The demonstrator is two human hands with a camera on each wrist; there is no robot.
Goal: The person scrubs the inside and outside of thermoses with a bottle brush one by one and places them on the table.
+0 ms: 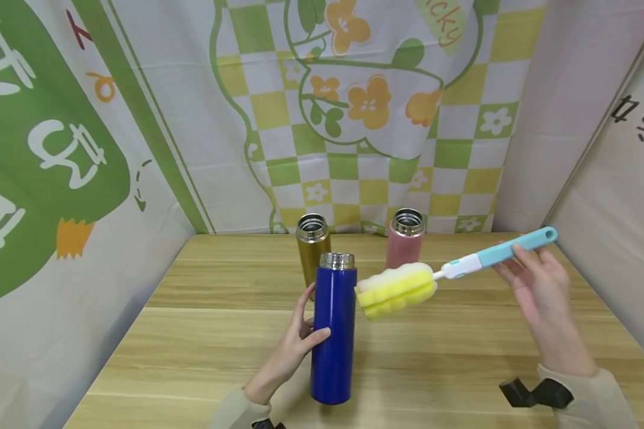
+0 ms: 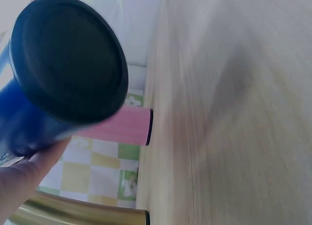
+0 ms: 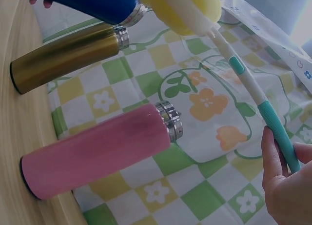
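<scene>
My left hand point(image 1: 295, 339) grips a blue thermos bottle point(image 1: 334, 333) around its middle, mouth upward and without a lid. In the left wrist view the dark base of the blue bottle point(image 2: 70, 59) shows raised off the table. My right hand point(image 1: 542, 286) holds a bottle brush point(image 1: 507, 250) by its turquoise handle, fingers and thumb pinching it. Its yellow and white sponge head point(image 1: 397, 289) points left, close beside the blue bottle's upper part. The right wrist view shows the fingers on the turquoise grip point(image 3: 278, 132).
Behind the blue bottle stands a gold thermos bottle point(image 1: 308, 250), lidless. A pink thermos bottle point(image 1: 405, 244), also lidless, is upright at the back, right of the gold one. Patterned cloth point(image 1: 354, 149) hangs behind the wooden table point(image 1: 209, 316), and more cloth flanks both sides.
</scene>
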